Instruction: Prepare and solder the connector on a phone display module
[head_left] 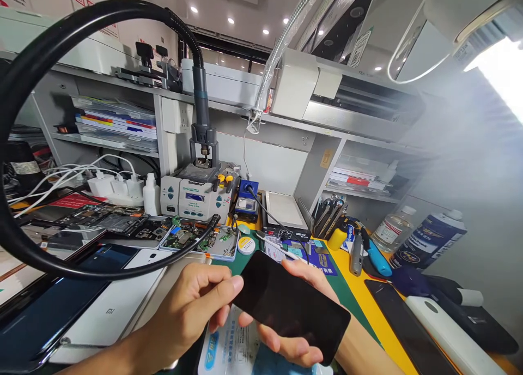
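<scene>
A black smartphone (292, 304) with a dark screen is held flat above the workbench, tilted down to the right. My left hand (192, 307) pinches its left edge between thumb and fingers. My right hand (294, 345) supports the phone from underneath, its fingers curled around the lower edge and its fingertips showing past the far edge. Beneath the hands lies a pale blue printed packet (232, 350).
A hot-air rework station (196, 192) stands behind, its thick black hose (24, 80) looping across the left. Phone back covers (110, 309) and circuit boards (122, 222) lie left. Tweezers, bottles (394, 228), another dark phone (402, 326) and a white bar (449, 331) sit on the yellow mat at right.
</scene>
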Available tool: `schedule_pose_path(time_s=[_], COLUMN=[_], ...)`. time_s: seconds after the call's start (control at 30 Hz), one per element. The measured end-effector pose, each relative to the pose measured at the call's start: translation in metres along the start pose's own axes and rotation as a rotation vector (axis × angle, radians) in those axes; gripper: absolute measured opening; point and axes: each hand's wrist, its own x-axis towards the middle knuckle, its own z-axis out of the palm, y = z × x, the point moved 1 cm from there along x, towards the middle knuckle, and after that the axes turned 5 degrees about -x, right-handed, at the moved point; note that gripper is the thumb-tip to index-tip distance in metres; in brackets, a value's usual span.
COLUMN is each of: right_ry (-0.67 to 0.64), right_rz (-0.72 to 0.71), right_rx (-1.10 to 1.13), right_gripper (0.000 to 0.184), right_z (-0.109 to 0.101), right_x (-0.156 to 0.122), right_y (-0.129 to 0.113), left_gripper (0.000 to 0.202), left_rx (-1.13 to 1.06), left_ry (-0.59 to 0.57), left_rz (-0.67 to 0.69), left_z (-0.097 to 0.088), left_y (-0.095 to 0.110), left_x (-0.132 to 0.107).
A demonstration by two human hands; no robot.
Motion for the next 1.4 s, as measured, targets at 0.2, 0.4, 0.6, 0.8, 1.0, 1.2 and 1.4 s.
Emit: schedule_pose_path(time_s=[0.2,0.4,0.6,0.8,1.0,1.2,1.4], right_ry=[0.128,0.238,0.109,0.041,0.522,0.911,0.955], right_rz=[0.034,0.089,0.161,0.227,-0.085,-0.133,-0.103], right_rx=[-0.055,-0.164,-0.097,-0.074,-0.734,-1.647,-2.055], right_gripper=[0.101,0.096,0.102,0.111,0.070,0.065,0.082], right_z=[0.000,0.007,0.002,-0.003,0.028,0.061,0.059], right_x=[-0.003,-0.003,0.003,0.006,-0.010,-0.013,-0.009], right_y=[0.001,0.000,-0.001,-0.007,-0.014,-0.016,-0.010], left_gripper=[0.062,0.063,0.072,0.069,0.067,0.059,0.058], left_rx=[0.042,0.049,0.023,-0.043,-0.118,-0.240,-0.265], left_ry=[-0.012,-0.077,0.049,0.007,0.036,0.009,0.028], left_rz=[-0.046,-0.076,-0.203,-0.180,-0.115,-0.157,-0.152], left_z=[0.000,0.004,0.004,0.004,0.001,-0.002,-0.004], left_y=[0.002,0.011,0.009,0.013,0.011,-0.001,-0.007], left_x=[0.000,0.002,0.003,0.002,0.007,0.010,0.010])
